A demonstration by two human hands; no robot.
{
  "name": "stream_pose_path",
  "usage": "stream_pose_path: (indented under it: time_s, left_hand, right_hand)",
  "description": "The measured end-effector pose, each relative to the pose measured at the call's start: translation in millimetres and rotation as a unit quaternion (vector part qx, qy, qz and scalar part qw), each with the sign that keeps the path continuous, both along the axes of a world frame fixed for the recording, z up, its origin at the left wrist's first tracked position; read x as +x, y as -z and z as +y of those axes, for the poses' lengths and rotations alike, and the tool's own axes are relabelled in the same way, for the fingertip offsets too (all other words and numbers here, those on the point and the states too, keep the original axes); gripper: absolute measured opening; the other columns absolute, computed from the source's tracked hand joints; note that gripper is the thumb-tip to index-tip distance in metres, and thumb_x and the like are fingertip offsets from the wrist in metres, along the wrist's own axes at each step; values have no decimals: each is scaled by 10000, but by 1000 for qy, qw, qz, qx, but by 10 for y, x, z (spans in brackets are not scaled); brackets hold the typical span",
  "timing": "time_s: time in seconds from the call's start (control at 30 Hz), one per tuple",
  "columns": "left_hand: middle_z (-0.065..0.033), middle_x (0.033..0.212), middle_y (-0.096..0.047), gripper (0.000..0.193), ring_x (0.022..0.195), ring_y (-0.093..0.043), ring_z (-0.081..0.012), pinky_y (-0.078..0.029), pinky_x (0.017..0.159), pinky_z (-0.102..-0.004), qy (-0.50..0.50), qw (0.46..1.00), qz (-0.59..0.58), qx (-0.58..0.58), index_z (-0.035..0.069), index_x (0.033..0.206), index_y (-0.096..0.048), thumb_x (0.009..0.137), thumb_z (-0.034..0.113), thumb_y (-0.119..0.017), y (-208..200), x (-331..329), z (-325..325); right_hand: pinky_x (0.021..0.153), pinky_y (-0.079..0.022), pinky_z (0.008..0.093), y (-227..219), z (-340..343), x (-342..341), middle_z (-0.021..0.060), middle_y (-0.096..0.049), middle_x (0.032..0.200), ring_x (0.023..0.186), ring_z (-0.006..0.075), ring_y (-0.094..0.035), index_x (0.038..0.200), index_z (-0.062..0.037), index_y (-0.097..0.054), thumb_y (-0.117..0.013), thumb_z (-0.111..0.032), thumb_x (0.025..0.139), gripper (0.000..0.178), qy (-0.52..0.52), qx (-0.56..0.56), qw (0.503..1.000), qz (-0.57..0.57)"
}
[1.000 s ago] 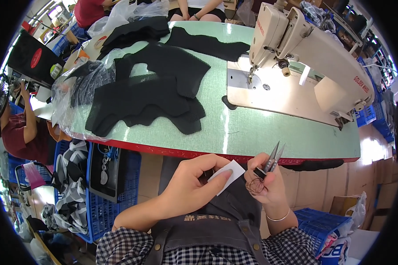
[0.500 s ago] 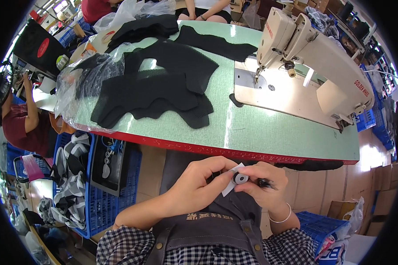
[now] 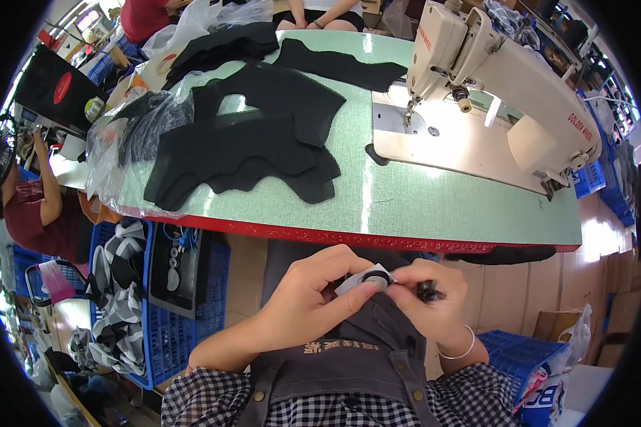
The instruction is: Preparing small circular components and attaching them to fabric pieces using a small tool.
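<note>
Close in front of my apron, my left hand [image 3: 313, 292] pinches a small round bobbin [image 3: 374, 279], pale on its face and dark round its rim, together with a white slip [image 3: 350, 283] that looks like paper or cloth. The thumb lies across the bobbin's face. My right hand [image 3: 434, 299] has thumb and forefinger pressed together at the bobbin's right edge; what the tips pinch is too small to see. A dark, shiny object [image 3: 429, 290] sits in its curled fingers, mostly hidden.
Beyond my hands stands a green sewing table [image 3: 420, 206] with a red front edge. Black cut fabric pieces [image 3: 235, 149] and plastic film [image 3: 107, 164] lie on its left, a white sewing machine [image 3: 506, 92] on its right. Blue crates [image 3: 149, 341] flank me. Other people sit nearby.
The bobbin has turned and shifted slightly left, and my left thumb now covers part of its face. My right fingertips have moved from across the bobbin to its right edge.
</note>
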State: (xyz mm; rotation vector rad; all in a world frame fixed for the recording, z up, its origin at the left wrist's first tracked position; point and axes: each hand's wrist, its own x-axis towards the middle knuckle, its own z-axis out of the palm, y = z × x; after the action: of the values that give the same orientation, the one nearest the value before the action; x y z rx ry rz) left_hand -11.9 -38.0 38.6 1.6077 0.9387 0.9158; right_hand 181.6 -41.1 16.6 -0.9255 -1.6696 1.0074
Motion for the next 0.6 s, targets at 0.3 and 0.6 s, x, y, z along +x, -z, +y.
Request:
stream_pose_path:
  time_s: [0.3, 0.6]
  left_hand:
    - [-41, 836, -546, 168, 735, -488, -93, -388, 653, -217, -28, 997, -66, -30, -8, 982, -589, 849, 94, -570, -2, 32, -9]
    - [-43, 890, -547, 176, 800, -486, -79, -388, 713, -210, 1, 975, -157, -156, -27, 997, -575, 874, 94, -541, -65, 58, -79]
  right_hand:
    - [435, -398, 252, -70, -84, 11, 38, -551, 698, 526, 138, -524, 881, -60, -646, -736, -57, 657, 241, -112, 100, 983, -110]
    - [487, -279, 167, 5, -143, 88, 64, -468, 802, 561, 41, -354, 1133, -16, -364, -464, -307, 897, 388, -49, -152, 966, 201]
